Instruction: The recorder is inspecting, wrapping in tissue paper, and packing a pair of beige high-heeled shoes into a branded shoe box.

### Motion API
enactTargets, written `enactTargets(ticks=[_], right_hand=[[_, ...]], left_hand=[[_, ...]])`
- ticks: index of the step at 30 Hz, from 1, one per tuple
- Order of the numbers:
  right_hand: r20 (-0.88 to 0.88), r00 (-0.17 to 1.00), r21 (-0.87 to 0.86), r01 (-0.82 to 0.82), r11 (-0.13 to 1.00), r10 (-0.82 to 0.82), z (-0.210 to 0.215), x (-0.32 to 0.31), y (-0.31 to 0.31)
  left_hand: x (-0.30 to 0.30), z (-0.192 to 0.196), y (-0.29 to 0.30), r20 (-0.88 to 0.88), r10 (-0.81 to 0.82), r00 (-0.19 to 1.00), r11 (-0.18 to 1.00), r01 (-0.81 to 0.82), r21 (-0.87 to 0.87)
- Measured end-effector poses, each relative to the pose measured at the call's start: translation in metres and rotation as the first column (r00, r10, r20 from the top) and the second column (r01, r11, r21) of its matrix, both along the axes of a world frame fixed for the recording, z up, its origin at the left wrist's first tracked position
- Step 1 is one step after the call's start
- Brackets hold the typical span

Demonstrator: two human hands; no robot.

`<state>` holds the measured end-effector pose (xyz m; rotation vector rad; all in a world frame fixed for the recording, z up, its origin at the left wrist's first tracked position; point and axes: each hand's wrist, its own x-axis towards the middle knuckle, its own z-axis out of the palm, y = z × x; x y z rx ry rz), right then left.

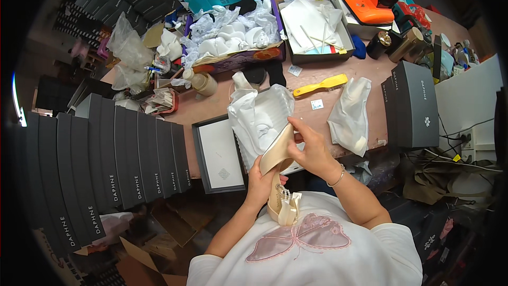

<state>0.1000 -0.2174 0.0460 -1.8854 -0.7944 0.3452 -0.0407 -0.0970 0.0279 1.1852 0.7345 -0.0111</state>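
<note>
A beige pointed-toe shoe [278,151] is held in front of my chest, tilted with its toe pointing away. My left hand [259,188] grips it from below around the middle. The fingers of my right hand [313,151] pinch its side near the toe. The heel end, with a strap and a row of pale beads [286,198], hangs toward my shirt. Just beyond my hands lies crumpled white tissue paper [254,122] on a translucent padded wrap. Beside it is an open dark shoebox [219,153] with white paper. To the right rests a white wrapped bundle [352,114].
Dark shoeboxes [121,153] stand in a row at left; another box [415,103] stands at right. A yellow-handled tool [320,85] lies mid-table. Behind are a carton of tissue wads [238,32], a paper-filled box [312,26] and an orange device [373,2].
</note>
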Motion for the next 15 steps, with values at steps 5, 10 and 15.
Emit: enactTargets(ticks=[5, 10, 15], right_hand=[[-0.008, 1.0, 0.106, 0.004, 0.994, -0.003, 0.003, 0.0, 0.0], [0.3, 0.952, -0.059, 0.085, 0.995, -0.064, -0.02, 0.021, -0.007], [0.509, 0.719, -0.193, -0.44, 0.877, 0.473, 0.001, -0.012, -0.014]], left_hand=[[0.005, 0.001, 0.0, -0.018, 0.004, 1.0, 1.0, -0.004, -0.005], [0.002, -0.004, 0.003, -0.046, 0.034, 0.998, 0.997, -0.036, -0.063], [-0.002, -0.02, 0.006, 0.068, 0.113, 0.991, 0.975, -0.097, -0.2]])
